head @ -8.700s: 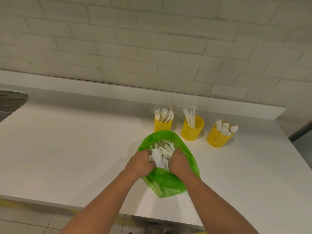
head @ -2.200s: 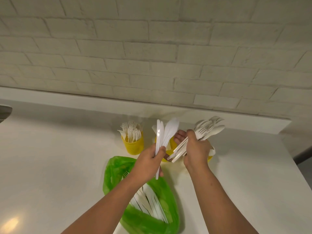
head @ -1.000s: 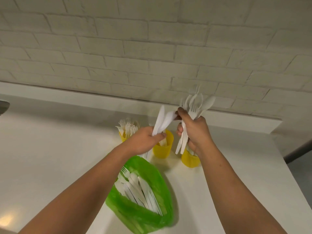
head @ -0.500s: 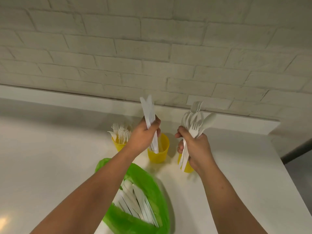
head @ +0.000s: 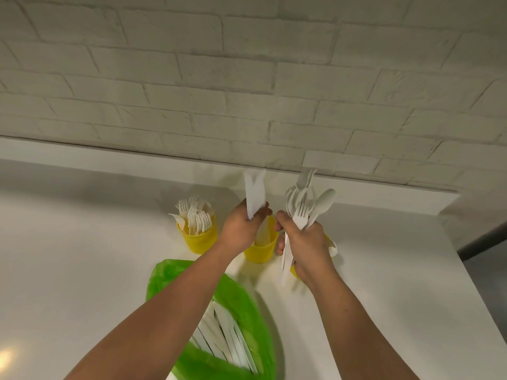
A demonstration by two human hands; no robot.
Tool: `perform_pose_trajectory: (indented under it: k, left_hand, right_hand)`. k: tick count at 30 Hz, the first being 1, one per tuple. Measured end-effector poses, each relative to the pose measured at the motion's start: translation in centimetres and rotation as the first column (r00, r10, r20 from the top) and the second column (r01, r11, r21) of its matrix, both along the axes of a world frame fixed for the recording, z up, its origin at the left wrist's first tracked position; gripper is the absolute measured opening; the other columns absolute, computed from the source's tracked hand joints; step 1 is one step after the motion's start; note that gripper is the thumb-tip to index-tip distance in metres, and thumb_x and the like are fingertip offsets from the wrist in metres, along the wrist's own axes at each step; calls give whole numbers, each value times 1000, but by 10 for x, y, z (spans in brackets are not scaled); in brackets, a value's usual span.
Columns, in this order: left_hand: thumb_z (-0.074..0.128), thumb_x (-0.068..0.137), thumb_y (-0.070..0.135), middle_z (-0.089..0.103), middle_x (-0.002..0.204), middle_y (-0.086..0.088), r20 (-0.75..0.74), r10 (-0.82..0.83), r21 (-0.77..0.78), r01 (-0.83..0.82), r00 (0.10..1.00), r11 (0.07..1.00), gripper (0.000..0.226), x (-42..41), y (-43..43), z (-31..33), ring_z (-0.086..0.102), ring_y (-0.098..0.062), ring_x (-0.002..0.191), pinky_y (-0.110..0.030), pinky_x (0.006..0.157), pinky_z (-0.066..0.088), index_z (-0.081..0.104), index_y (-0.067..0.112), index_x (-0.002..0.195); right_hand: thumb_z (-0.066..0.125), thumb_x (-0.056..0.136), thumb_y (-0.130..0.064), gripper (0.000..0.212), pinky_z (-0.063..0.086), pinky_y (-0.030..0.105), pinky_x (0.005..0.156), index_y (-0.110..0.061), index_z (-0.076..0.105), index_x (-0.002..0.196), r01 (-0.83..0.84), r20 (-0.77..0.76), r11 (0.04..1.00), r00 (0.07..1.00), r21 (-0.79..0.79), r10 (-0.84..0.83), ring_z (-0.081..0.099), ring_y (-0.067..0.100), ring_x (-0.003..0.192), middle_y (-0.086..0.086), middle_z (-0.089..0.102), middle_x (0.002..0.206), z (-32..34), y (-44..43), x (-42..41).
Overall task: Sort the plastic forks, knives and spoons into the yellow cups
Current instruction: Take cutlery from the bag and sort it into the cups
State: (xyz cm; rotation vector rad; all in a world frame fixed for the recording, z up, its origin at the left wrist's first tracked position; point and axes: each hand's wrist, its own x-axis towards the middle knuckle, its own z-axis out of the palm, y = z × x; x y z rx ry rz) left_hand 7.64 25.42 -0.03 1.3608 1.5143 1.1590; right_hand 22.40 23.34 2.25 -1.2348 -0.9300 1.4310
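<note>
**Change.** A second ago the left hand held the knives slanted to the right, above the cups. They now stand near upright over the middle cup. Their lower ends appear to reach inside its rim.

**Orientation.** The long axis is close to vertical. Blade tips point up toward the wall and fan slightly apart.

**Meaning.** The knives look ready for release; easing the grip should drop them into the cup.

**Left grip.** Fingers and thumb are curled round the knives near mid-length.

**Right grip.** The right hand is closed round a mixed bundle of forks and spoons, heads up, just right of the middle cup.

**Remaining.** More cutlery lies in the bag on the counter, so sorting is unfinished.
</note>
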Motion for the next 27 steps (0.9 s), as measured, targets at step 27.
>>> perform_pose_trajectory:
  k: [27]
  left_hand:
    - [55,105,32,66,75,7,229,90,1,-93,969,996,19,29,24,28,62,-11,71,-32,78,50,69,19,104]
  right_hand:
    - [71,95,-20,24,42,37,50,-5,63,78,26,52,999,998,33,-27,50,23,41,10,64,65,5,-3,10]
